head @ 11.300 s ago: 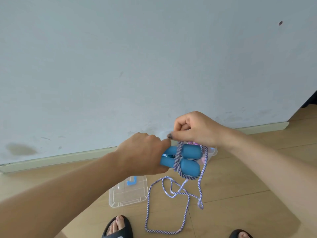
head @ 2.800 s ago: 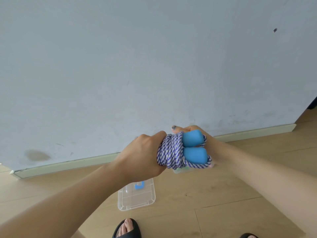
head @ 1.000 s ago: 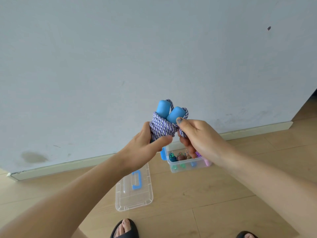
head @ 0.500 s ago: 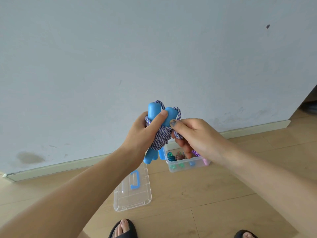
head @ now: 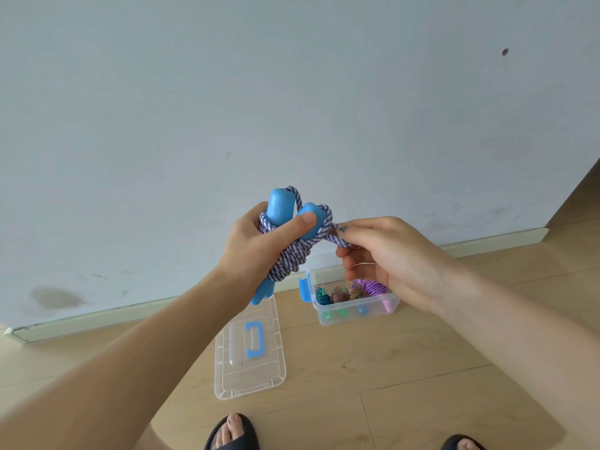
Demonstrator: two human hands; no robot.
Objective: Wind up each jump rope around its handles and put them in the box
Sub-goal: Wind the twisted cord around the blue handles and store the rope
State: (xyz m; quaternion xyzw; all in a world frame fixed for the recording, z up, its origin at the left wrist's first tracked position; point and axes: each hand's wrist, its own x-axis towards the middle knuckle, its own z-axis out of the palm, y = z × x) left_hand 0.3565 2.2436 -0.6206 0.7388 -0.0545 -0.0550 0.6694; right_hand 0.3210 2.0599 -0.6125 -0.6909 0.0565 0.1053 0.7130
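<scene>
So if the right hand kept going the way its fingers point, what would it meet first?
Probably the wound jump rope: the right hand points left, pinching a strand that leads to that bundle, which the left hand grips. Depth looks matched, though one view leaves it unsure.

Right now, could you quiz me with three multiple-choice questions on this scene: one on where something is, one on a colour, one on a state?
1. Where does the lid lie?
A. on the box
B. on the floor, left of the box
C. against the wall

2. What colour are the handles of the held rope?
A. blue
B. red
C. yellow

3. What is the right hand doing?
A. hanging idle
B. pressing the lid
C. pinching the rope

Answers: B, the lid lies flat on the floor beside the open box; A, both handle tops above the left hand are blue; C, its fingertips pinch a strand leading off the bundle.
</scene>
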